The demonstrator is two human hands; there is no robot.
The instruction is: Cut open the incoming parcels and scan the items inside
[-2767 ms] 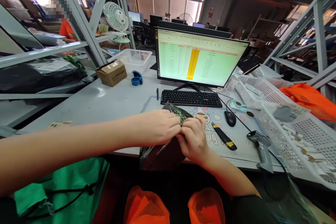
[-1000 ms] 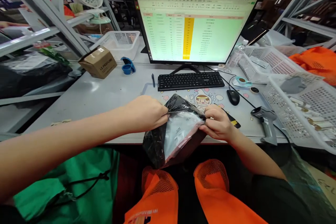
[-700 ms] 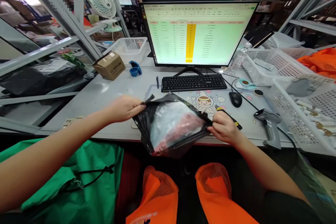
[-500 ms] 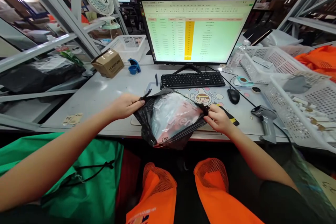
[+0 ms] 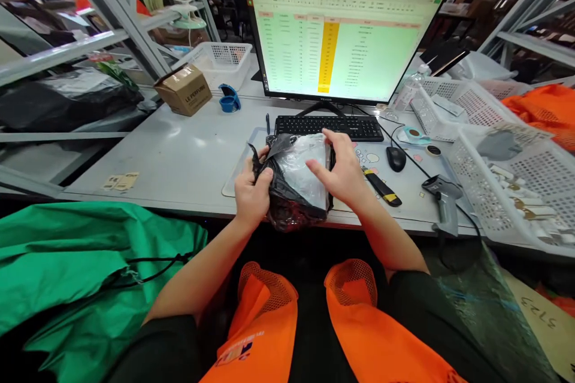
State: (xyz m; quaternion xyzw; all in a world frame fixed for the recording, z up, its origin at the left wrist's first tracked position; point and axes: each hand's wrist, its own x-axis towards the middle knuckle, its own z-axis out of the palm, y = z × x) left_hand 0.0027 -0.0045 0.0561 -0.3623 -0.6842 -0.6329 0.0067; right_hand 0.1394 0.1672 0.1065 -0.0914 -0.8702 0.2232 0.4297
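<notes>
Plainly, in the head view, the left hand (image 5: 252, 192) grasps the black plastic bag (image 5: 291, 208) by its left side, probably to steady it at the table's (image 5: 153, 161) front edge while its mouth bares the clear-wrapped packet (image 5: 302, 166). The right hand (image 5: 345, 172) arches over the packet, thumb apart; whether its fingertips grip anything is unclear.

The person's left hand (image 5: 254, 190) has shifted inward and now grips the black bag (image 5: 287, 206) by its gathered side. The right hand (image 5: 344, 172) has released the opposite edge; its fingers are spread at the clear-wrapped packet (image 5: 305, 164). The stretched bag mouth has slackened. The box cutter (image 5: 381, 187), previously part-hidden, shows lengthwise.
</notes>
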